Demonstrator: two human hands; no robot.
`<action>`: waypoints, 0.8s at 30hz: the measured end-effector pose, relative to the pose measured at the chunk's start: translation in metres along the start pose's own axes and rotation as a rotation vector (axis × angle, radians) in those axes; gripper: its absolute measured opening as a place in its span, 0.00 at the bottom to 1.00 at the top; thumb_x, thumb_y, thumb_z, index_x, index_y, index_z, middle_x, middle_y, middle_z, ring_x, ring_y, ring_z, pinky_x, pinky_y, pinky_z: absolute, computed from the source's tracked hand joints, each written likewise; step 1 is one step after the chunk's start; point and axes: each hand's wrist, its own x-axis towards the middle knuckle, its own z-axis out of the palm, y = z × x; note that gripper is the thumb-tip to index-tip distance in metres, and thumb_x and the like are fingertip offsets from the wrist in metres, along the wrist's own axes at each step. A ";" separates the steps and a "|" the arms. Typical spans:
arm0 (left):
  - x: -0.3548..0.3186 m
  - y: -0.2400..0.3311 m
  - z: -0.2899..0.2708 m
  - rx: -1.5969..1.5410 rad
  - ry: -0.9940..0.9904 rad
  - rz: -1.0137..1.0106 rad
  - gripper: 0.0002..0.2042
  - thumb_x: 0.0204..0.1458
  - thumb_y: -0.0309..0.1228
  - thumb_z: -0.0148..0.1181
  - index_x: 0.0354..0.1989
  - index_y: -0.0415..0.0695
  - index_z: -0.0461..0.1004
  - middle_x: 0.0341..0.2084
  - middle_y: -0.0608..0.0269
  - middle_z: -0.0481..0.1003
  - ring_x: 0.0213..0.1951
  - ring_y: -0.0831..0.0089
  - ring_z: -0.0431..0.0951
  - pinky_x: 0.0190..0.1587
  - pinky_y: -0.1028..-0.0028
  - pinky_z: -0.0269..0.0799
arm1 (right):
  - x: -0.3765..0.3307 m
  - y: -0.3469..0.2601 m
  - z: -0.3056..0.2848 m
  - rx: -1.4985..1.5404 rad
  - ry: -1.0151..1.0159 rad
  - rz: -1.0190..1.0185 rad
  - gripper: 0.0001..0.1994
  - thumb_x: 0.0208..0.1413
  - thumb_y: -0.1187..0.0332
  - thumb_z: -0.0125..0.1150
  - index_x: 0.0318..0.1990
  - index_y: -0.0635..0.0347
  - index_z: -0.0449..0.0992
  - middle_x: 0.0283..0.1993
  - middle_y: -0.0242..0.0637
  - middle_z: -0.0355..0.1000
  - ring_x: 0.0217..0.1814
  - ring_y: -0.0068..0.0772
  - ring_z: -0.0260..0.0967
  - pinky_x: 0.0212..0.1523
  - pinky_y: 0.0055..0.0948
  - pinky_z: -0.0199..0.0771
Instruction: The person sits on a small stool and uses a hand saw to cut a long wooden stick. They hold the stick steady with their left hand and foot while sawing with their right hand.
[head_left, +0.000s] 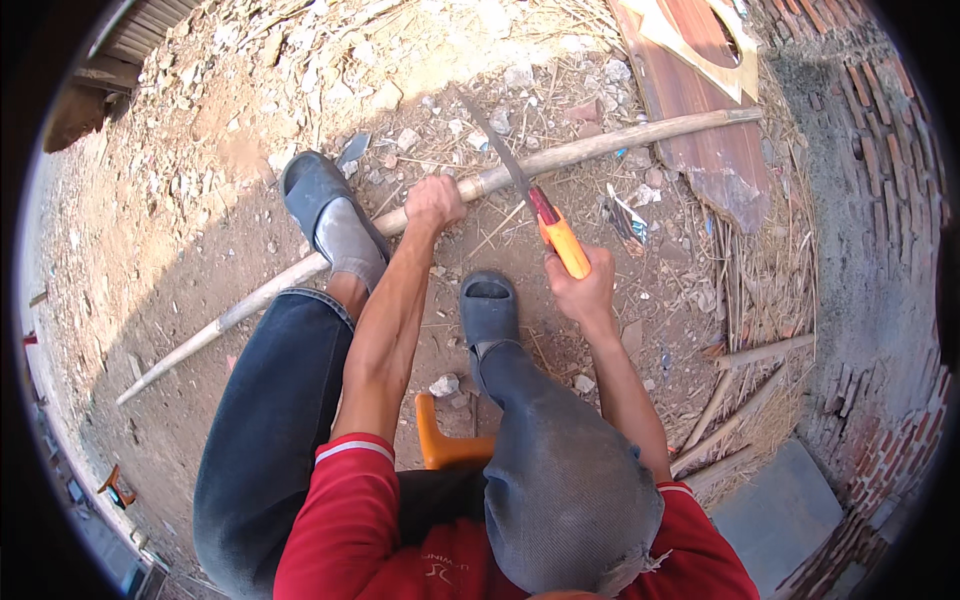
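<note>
Orange plastic filled the right hand [583,285], fingers wrapped tight round the handle of a hand saw [520,185] whose blade ran up-left and crossed the pole at the upper centre of the frame. The left hand [433,203] was clenched over the wooden pole [560,158] just left of the blade, pressing it down. To cut well, I would judge the pole needed firm pinning under that grip and under the foot in the dark slipper [325,205], with long even strokes kept clear of the knuckles. The pole looked pale, stripped and slightly crooked, lying diagonally from lower left to upper right across dry earth and straw
</note>
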 end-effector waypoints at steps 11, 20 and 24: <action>0.002 -0.001 0.013 0.031 0.051 -0.011 0.16 0.52 0.34 0.55 0.42 0.40 0.84 0.43 0.40 0.83 0.48 0.50 0.85 0.51 0.60 0.81 | -0.029 0.124 0.040 0.222 0.012 -0.125 0.07 0.51 0.70 0.66 0.26 0.64 0.78 0.19 0.37 0.72 0.21 0.23 0.70 0.25 0.33 0.68; 0.005 0.001 -0.014 -0.052 -0.188 0.030 0.20 0.47 0.30 0.54 0.47 0.36 0.81 0.45 0.36 0.81 0.51 0.46 0.83 0.55 0.59 0.79 | -0.027 0.159 0.051 0.129 0.049 -0.227 0.06 0.51 0.70 0.65 0.32 0.63 0.80 0.22 0.41 0.73 0.20 0.38 0.73 0.26 0.36 0.70; 0.022 -0.010 0.002 -0.083 -0.194 0.078 0.21 0.44 0.30 0.53 0.45 0.35 0.82 0.45 0.35 0.81 0.53 0.46 0.81 0.57 0.58 0.77 | -0.010 0.172 0.038 0.133 0.003 -0.280 0.06 0.53 0.71 0.64 0.29 0.63 0.78 0.22 0.42 0.73 0.22 0.40 0.74 0.27 0.37 0.71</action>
